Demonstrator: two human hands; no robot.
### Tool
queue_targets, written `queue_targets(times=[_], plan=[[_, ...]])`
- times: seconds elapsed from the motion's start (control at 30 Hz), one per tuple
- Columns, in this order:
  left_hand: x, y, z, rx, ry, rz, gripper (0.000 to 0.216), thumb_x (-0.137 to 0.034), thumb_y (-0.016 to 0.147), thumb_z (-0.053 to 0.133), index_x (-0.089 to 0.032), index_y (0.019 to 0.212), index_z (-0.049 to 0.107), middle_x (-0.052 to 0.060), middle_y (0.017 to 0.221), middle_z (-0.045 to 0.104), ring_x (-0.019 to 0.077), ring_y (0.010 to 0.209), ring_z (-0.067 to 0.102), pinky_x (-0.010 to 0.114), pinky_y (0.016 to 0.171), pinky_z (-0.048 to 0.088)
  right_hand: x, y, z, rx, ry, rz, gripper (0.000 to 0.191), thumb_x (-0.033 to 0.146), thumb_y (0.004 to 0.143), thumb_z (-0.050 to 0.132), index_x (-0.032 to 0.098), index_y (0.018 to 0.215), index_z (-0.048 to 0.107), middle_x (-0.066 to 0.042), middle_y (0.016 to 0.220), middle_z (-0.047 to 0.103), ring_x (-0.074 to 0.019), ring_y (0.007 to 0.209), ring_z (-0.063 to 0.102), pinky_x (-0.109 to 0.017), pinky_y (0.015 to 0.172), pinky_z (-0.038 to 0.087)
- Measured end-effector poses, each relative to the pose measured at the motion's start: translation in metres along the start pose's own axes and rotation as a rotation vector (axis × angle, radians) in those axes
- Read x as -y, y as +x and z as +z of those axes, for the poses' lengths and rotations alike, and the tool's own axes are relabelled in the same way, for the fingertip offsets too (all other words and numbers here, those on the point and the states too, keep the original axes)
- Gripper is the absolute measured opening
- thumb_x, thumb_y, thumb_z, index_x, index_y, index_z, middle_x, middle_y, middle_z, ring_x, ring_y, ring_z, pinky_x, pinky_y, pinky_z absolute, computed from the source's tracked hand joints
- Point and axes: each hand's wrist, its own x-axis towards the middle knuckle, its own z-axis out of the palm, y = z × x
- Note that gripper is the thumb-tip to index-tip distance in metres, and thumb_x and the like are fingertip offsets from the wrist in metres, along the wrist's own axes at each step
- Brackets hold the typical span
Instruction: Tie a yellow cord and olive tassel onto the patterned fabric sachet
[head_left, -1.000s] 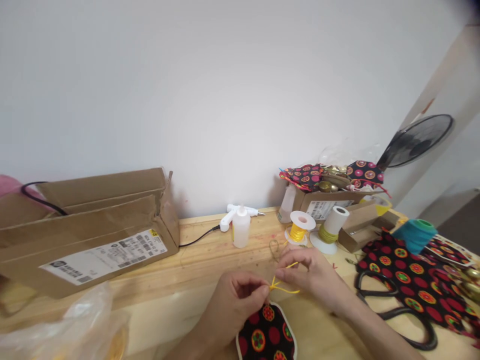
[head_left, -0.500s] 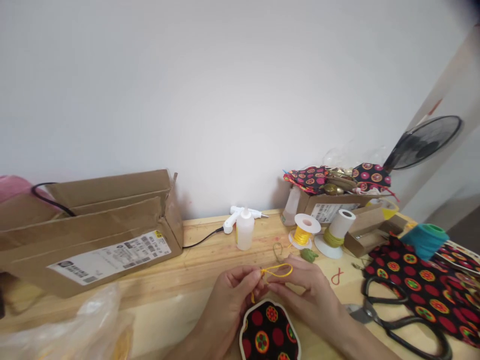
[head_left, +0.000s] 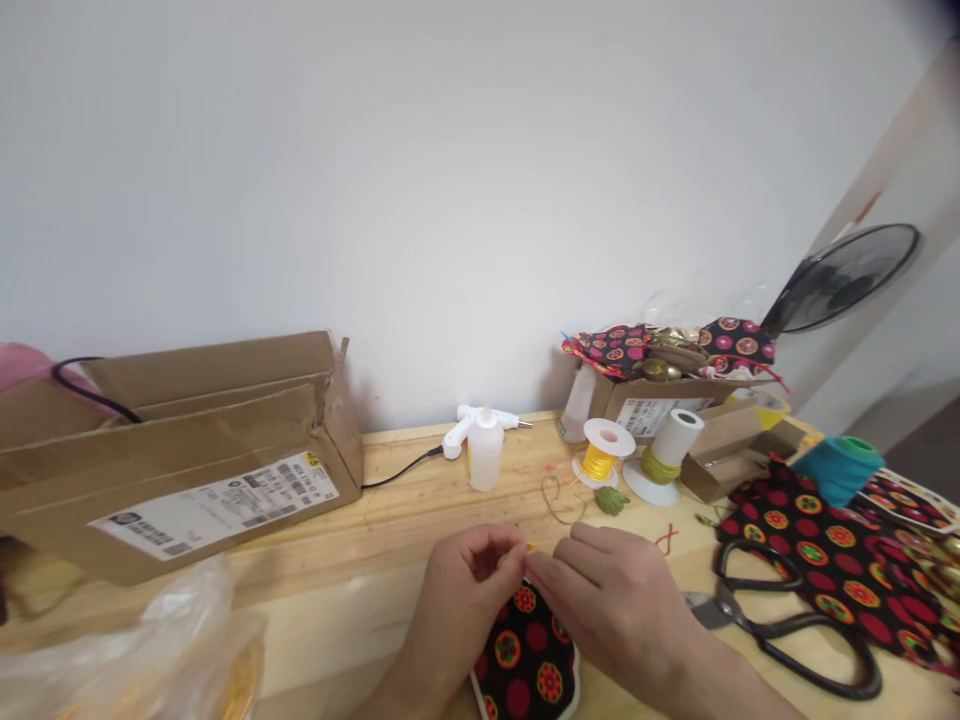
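My left hand (head_left: pixel 480 580) and my right hand (head_left: pixel 611 590) meet over the table, fingertips pinched close together. Between them a small bit of yellow cord (head_left: pixel 531 547) shows; most of it is hidden by my fingers. Just below hangs or lies a black fabric piece (head_left: pixel 536 640) with red and green flower prints and a pale edge, partly covered by my right hand. Black-handled scissors (head_left: pixel 724 605) lie to the right of my right hand. Beyond my hands stand a spool of yellow cord (head_left: pixel 598 462) and a spool of green cord (head_left: pixel 660 468).
A large cardboard box (head_left: pixel 225 450) stands left, with a clear plastic bag (head_left: pixel 172 640) before it. A white bottle (head_left: pixel 486 452) and a white glue gun (head_left: pixel 454 440) are near the wall. Patterned fabric (head_left: pixel 832 560), a teal thread cone (head_left: pixel 840 468) and a filled box (head_left: pixel 637 410) sit right.
The yellow loop that stood out between my hands is now mostly hidden in my fingers. My right hand has turned over and closed in beside my left. The view has shifted slightly.
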Motion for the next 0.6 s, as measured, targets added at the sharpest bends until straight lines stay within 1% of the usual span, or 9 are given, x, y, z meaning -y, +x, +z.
queue_targets(times=[0.07,0.13,0.2,0.27,0.37,0.5,0.57,0.6], plan=[[-0.002,-0.002,0.0,0.037,0.062,0.042,0.013,-0.025,0.07,0.057,-0.015,0.07,0.066,0.0,0.064,0.064,0.0131,0.061,0.053,0.021,0.058,0.041,-0.004,0.002,-0.003,-0.035,0.132,0.056,0.017,0.015,0.082,0.045,0.018,0.074,0.06,0.0,0.059,0.054,-0.0127,0.055,0.043,-0.025,0.048,0.028],[-0.003,-0.004,0.0,0.078,0.078,0.07,0.013,-0.024,0.071,0.055,-0.016,0.07,0.066,0.0,0.064,0.063,0.0126,0.061,0.052,0.02,0.058,0.04,-0.011,0.003,-0.004,-0.077,0.338,0.171,0.014,0.019,0.081,0.049,0.019,0.077,0.062,-0.001,0.065,0.056,-0.0126,0.061,0.047,-0.024,0.053,0.034],[-0.004,-0.006,0.0,0.113,0.056,0.081,0.013,-0.023,0.071,0.055,-0.016,0.068,0.065,-0.001,0.063,0.06,0.0115,0.061,0.05,0.019,0.057,0.039,-0.018,0.005,-0.004,-0.106,0.548,0.299,0.01,0.022,0.078,0.055,0.019,0.076,0.064,-0.001,0.068,0.056,-0.012,0.064,0.05,-0.022,0.056,0.037],[-0.004,-0.006,0.001,0.144,0.019,0.065,0.013,-0.024,0.072,0.054,-0.017,0.066,0.064,-0.002,0.061,0.057,0.0103,0.059,0.047,0.018,0.056,0.038,-0.022,0.007,-0.002,-0.124,0.705,0.408,0.009,0.025,0.074,0.06,0.019,0.071,0.065,-0.001,0.065,0.057,-0.0112,0.06,0.05,-0.021,0.052,0.038],[-0.003,-0.005,0.0,0.15,-0.024,0.034,0.015,-0.027,0.072,0.055,-0.017,0.064,0.063,-0.003,0.057,0.053,0.0089,0.055,0.043,0.018,0.053,0.035,-0.022,0.007,0.004,-0.127,0.866,0.528,0.013,0.029,0.07,0.063,0.017,0.064,0.065,0.0,0.059,0.056,-0.0104,0.053,0.047,-0.021,0.046,0.036],[-0.006,-0.004,-0.001,0.137,-0.124,-0.005,0.017,-0.027,0.071,0.057,-0.016,0.06,0.063,-0.004,0.053,0.052,0.0069,0.051,0.041,0.016,0.05,0.033,-0.017,0.004,0.017,-0.115,1.086,0.679,0.017,0.032,0.067,0.064,0.016,0.063,0.064,0.0,0.058,0.054,-0.01,0.051,0.046,-0.021,0.046,0.036],[-0.008,-0.005,-0.002,0.128,-0.204,-0.035,0.017,-0.026,0.071,0.058,-0.015,0.058,0.062,-0.005,0.052,0.051,0.0057,0.05,0.04,0.015,0.049,0.033,-0.014,0.004,0.02,-0.136,1.135,0.718,0.014,0.03,0.067,0.064,0.016,0.064,0.064,0.0,0.059,0.055,-0.0101,0.052,0.048,-0.02,0.047,0.038],[-0.008,-0.005,-0.002,0.114,-0.243,-0.054,0.018,-0.026,0.071,0.059,-0.015,0.058,0.061,-0.005,0.051,0.05,0.0052,0.049,0.04,0.014,0.049,0.033,-0.012,0.004,0.02,-0.145,1.116,0.713,0.013,0.028,0.068,0.064,0.016,0.064,0.064,0.0,0.06,0.056,-0.0107,0.054,0.05,-0.021,0.049,0.039]])
